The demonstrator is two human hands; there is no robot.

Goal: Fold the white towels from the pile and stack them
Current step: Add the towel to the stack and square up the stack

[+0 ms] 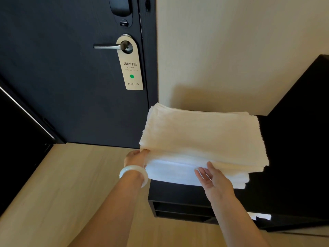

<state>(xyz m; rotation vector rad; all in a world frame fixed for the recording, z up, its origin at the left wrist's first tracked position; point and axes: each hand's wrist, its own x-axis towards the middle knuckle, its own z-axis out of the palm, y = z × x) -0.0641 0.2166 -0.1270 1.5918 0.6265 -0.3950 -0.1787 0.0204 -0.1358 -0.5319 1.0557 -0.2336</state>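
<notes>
towels (201, 136), white, lie in a flat stack on top of a black cabinet (293, 139), against a cream wall (231, 50). the stack's left edge overhangs the cabinet's end, near the door (71, 86).

the left hand (136, 157) is at the near left corner of the stack. its fingers go in between the layers and are hidden there, with the thumb at the corner's upper edge, so it seems to pinch the upper layers, which sit slightly raised at that corner. a white bangle (133, 172) rings its wrist.

the right hand (215, 179) is at the stack's near edge, palm turned up and leftward. its fingers (202, 172) are straight and close together, their tips touching the lower layers; they clamp nothing.

the door is dark, with a metal handle (106, 46) that carries a pale hanger sign (130, 68) with a green dot. the floor (71, 184) is light wood. the cabinet has open shelves below its top.
</notes>
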